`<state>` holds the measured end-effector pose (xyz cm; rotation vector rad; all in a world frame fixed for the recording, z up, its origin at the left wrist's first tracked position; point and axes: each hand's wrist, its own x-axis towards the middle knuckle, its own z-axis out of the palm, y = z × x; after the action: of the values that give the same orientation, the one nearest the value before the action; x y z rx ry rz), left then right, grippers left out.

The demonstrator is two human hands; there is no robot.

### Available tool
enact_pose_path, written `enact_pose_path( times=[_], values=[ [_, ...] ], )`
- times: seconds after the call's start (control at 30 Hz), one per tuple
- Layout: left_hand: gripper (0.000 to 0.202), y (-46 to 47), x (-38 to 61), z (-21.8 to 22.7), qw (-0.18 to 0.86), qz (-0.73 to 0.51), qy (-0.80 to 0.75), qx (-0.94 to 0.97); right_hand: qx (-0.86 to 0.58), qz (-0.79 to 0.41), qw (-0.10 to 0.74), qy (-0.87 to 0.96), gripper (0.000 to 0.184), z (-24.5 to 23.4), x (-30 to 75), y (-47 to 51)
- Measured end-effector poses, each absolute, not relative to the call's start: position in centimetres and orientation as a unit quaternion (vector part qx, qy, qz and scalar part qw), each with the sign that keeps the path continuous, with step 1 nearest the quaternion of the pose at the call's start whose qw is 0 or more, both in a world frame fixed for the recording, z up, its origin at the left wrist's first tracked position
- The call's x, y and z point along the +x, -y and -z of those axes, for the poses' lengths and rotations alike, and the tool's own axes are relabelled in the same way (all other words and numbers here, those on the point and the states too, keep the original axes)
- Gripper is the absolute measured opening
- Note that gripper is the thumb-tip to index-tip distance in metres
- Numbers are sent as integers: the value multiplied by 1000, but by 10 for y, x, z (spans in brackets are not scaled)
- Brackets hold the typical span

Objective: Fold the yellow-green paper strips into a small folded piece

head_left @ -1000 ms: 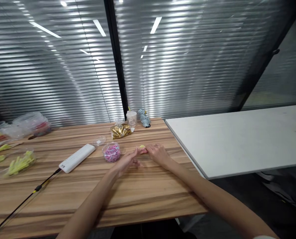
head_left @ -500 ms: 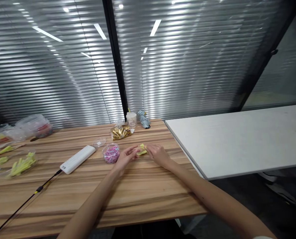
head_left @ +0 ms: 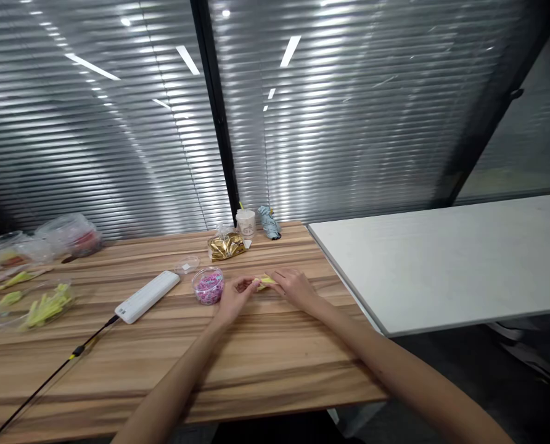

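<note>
Between my two hands, low over the wooden table, is a small yellow strip (head_left: 265, 281), too small to name more exactly. My left hand (head_left: 236, 297) pinches its left end with thumb and fingertips. On the other end, the bent fingers of my right hand (head_left: 292, 287) are closed. Just left of my left hand stands a clear round tub (head_left: 209, 285) filled with small pink and purple pieces, its inside partly open to view. A clear lid (head_left: 187, 265) lies behind the tub.
A white power bank (head_left: 148, 296) with a black cable (head_left: 77, 351) lies to the left. Farther left are yellow strips (head_left: 48, 306) on clear plastic and several plastic containers (head_left: 71, 234). Behind my hands stand a gold packet (head_left: 227, 246), a white cup (head_left: 246, 222) and a blue-grey wrapper (head_left: 269, 223).
The yellow piece, looped and bent before, now looks flatter and straighter between my fingers. My left fingers have curled in more, and my right hand has lowered and flattened slightly.
</note>
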<state>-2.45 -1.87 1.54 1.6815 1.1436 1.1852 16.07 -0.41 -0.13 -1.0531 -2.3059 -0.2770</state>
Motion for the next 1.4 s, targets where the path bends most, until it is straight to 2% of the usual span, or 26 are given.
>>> enact_pose_path(
  times=[0.23,0.5,0.73,0.97,1.17,1.4],
  values=[
    [30,18,-26,-13,333,-511,-479,631,-433,60,318,841,28,4,163,1],
    [32,11,-29,-9,359,-539,-493,581,-459,28,360,812,28,6,163,-3],
    [36,5,-32,5,410,-520,-473,582,-425,20,340,839,20,12,160,-5],
    [26,11,-28,0,305,-459,-477,685,-434,43,332,836,18,12,157,-4],
    [28,14,-27,2,235,-416,-471,742,-436,38,316,842,22,13,153,-3],
    [29,17,-25,-1,222,-401,-446,769,-437,16,287,852,27,13,152,0]
  ],
)
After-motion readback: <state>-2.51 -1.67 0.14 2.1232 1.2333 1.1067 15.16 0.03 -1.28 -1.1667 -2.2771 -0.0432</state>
